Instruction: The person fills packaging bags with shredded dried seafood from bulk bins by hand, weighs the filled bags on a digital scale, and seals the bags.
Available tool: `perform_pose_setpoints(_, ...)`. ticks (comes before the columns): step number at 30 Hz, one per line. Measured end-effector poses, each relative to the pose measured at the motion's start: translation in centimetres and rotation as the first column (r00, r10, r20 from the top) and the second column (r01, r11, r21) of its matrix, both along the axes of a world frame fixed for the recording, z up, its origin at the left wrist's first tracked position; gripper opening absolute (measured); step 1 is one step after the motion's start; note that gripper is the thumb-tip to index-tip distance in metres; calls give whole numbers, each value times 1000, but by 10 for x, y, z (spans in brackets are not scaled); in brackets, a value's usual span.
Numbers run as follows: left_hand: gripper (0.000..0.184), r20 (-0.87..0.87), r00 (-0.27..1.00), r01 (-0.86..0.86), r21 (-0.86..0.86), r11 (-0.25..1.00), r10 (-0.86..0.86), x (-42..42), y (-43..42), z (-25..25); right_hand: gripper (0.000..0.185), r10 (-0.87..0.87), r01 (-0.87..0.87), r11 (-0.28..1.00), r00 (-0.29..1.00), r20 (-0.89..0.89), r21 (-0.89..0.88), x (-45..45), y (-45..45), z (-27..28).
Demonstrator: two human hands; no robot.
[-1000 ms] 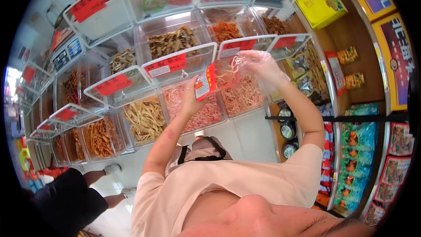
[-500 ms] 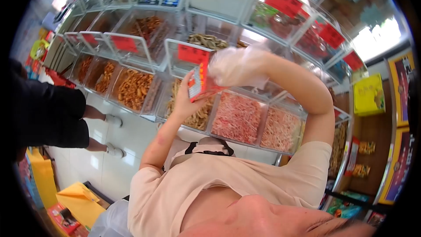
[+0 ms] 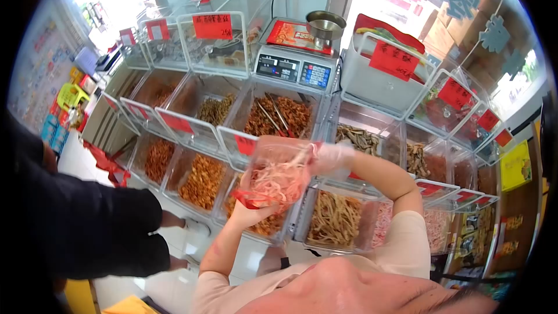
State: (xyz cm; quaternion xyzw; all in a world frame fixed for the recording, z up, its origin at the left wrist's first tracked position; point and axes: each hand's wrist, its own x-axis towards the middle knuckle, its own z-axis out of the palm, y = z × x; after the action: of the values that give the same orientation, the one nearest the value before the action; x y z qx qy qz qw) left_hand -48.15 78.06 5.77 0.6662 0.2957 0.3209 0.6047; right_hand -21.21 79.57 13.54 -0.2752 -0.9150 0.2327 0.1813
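In the head view a bag, clear with red along its lower edge, holds pale pink shreds. My left hand is closed on its lower end. At the bag's upper right corner is my right hand, in a clear plastic glove; its fingers are blurred but appear closed on the bag's edge. Beneath the bag are bins with orange-brown dried pieces and beige dried strips. Metal tongs lie in a bin of reddish-brown pieces just beyond.
A scale with a metal bowl and red packet stands behind the bins. White frames with red price signs rise between rows. At left stands another person in dark shorts. Shelves line the right side.
The view has swung left and up, bringing the scale into full view. Both hands have carried the bag leftward along the counter, and its clear side with pink shreds now faces me.
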Motion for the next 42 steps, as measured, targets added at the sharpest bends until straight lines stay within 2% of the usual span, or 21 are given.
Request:
perform_pose_setpoints(2, 92, 25, 1000, 9, 116, 993, -12, -13, 32, 11, 32, -416, 55, 711, 836, -356, -701, -24, 17, 6)
perform_pose_setpoints(3, 92, 22, 999, 28, 106, 994, -30, -20, 41, 17, 31, -539, 166, 712, 751, -380, -682, -29, 25, 13)
perform_pose_setpoints(5, 82, 490, 839, -318, 89, 944, 237, -27, 57, 41, 32, -815, 543, 558, 502, -290, -628, -23, 53, 32)
perform_pose_setpoints(6, 75, 501, 821, -368, 96, 925, 274, -43, 62, 35, 32, -939, 734, 342, 297, -175, -586, -15, 68, 41)
perform_pose_setpoints(7, 69, 511, 800, -419, 101, 902, 314, -65, 61, 25, 25, -969, 795, 240, 160, -190, -557, 9, 95, 39)
perform_pose_setpoints(8, 64, 449, 809, -463, 88, 882, 380, -86, 58, 10, 31, -961, 921, 214, 138, -240, -326, 19, 115, 56)
perform_pose_setpoints(10, 53, 334, 801, -547, 71, 834, 497, -121, 52, -14, 30, -909, 946, 28, -110, -402, -323, 37, 167, 83)
perform_pose_setpoints(12, 49, 283, 780, -593, 51, 804, 558, -146, 44, -33, 38, -826, 949, 138, -48, -561, -285, 69, 230, 87)
perform_pose_setpoints(15, 40, 96, 774, -633, 132, 763, 626, -173, 40, -66, 47, -762, 974, 97, -61, -645, -206, 95, 314, 73)
perform_pose_setpoints(17, 37, -24, 679, -727, 115, 677, 734, -184, 38, -88, 53, -729, 968, -86, -221, -648, -234, 137, 386, 35)
perform_pose_setpoints(20, 34, -123, 629, -743, 196, 640, 767, -213, 30, -110, 53, -735, 989, -75, -139, -663, -124, 137, 403, 6)
perform_pose_setpoints(23, 34, -254, 566, -760, 209, 616, 784, -225, 27, -117, 54, -679, 980, -134, -197, -707, -145, 131, 403, -9)
perform_pose_setpoints(25, 34, -283, 484, -861, 15, 508, 828, -227, 28, -114, 55, -764, 962, -116, -245, -596, -247, 125, 386, 1)
perform_pose_setpoints(27, 34, -295, 473, -873, -35, 486, 830, -229, 36, -115, 57, -770, 982, -33, -144, -622, -187, 110, 374, 8)
perform_pose_setpoints(28, 34, -230, 485, -869, -21, 494, 844, -229, 41, -117, 58, -583, 843, 349, -146, -799, -408, 108, 379, 2)
perform_pose_setpoints(29, 34, -162, 494, -866, -7, 499, 854, -228, 44, -116, 58, -585, 844, 344, -151, -797, -413, 109, 379, 0)
perform_pose_setpoints(31, 33, -194, 511, -856, -35, 515, 837, -224, 47, -109, 59, -461, 860, 135, -385, -799, -492, 106, 370, -4)
perform_pose_setpoints(33, 32, -217, 526, -848, -62, 526, 822, -221, 47, -104, 63, -562, 902, 57, -325, -761, -427, 115, 343, -8)
perform_pose_setpoints(36, 29, -232, 569, -815, -32, 578, 789, -217, 45, -103, 52, -546, 968, 167, -65, -835, -184, 124, 318, -30)
perform_pose_setpoints(39, 28, -203, 558, -829, -97, 550, 805, -215, 42, -101, 44, -610, 847, 361, -100, -786, -389, 115, 288, -22)
perform_pose_setpoints(42, 28, -182, 526, -850, -150, 505, 831, -217, 37, -101, 36, -630, 901, 311, -42, -775, -302, 120, 278, -17)
